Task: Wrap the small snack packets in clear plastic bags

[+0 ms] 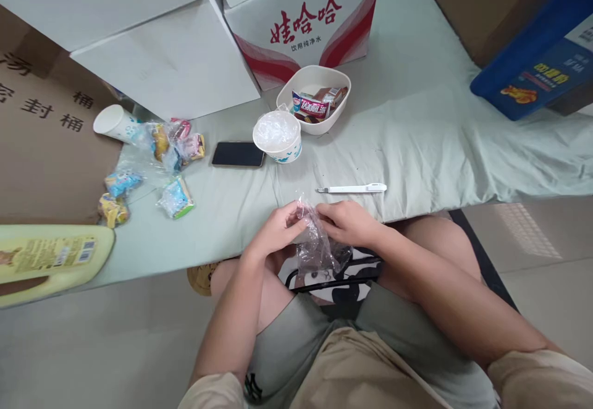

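Between my two hands hangs a clear plastic bag point(315, 245), crumpled and see-through, over my lap at the table's front edge. My left hand point(282, 228) pinches its upper left side, thumb against the fingers. On the upper right side, the curled fingers of my right hand point(347, 220) grip the same bag. Just beyond my hands lies a white utility knife point(356, 189), its blade pointing left. A paper cup point(282, 149) stuffed with clear plastic stands farther back, beside a cream bowl point(343, 109) holding wrapped snacks point(312, 107).
A black phone point(238, 154) lies left of the cup. Farther left are a tipped paper cup point(113, 123), several wrapped snacks point(176, 198) and a yellow jug point(55, 257). White cartons point(301, 32) line the back; a blue container point(523, 69) stands at right.
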A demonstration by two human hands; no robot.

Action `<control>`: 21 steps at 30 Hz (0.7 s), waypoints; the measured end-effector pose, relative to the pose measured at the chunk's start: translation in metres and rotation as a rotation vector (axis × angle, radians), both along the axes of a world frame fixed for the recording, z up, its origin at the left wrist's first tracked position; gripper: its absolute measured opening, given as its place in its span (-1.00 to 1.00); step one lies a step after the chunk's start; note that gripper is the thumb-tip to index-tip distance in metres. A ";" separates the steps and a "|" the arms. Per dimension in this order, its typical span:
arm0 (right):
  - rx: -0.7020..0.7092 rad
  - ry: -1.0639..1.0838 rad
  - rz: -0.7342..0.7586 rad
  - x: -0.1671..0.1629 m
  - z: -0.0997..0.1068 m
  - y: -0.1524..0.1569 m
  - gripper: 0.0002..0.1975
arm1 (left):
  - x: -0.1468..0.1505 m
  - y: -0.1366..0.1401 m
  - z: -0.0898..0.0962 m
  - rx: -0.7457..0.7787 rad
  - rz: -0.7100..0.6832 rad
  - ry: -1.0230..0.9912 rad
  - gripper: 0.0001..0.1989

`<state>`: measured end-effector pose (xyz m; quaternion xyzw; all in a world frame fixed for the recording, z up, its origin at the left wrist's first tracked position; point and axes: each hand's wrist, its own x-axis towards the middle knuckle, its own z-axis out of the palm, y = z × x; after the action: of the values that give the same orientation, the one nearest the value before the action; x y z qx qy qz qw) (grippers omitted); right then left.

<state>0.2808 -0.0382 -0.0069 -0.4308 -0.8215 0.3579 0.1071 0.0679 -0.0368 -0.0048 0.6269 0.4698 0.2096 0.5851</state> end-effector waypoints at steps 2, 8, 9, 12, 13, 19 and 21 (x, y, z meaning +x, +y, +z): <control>-0.009 -0.014 -0.005 0.000 0.000 0.000 -0.85 | 0.001 0.001 0.001 -0.015 -0.001 0.002 -0.72; -0.063 0.160 -0.051 0.000 0.000 0.001 -0.85 | 0.001 0.005 -0.001 -0.026 0.190 -0.053 -0.68; -0.072 0.205 -0.070 0.001 0.000 0.001 -0.85 | 0.000 0.005 -0.002 -0.021 0.231 -0.065 -0.67; -0.078 0.297 -0.145 0.002 0.000 0.001 -0.83 | -0.005 0.004 -0.008 -0.029 0.317 -0.157 -0.59; -0.077 0.313 -0.170 0.002 0.000 0.001 -0.82 | -0.006 0.003 -0.009 -0.049 0.332 -0.216 -0.53; -0.015 0.280 -0.296 0.000 -0.004 -0.002 -0.76 | -0.005 0.002 -0.011 -0.252 0.213 -0.454 -0.13; 0.074 0.191 -0.380 -0.002 -0.006 -0.003 -0.72 | -0.005 0.002 -0.010 -0.289 0.195 -0.495 -0.06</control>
<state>0.2793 -0.0409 -0.0132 -0.5378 -0.7243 0.3400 0.2657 0.0630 -0.0345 -0.0146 0.4191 0.3959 0.3421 0.7420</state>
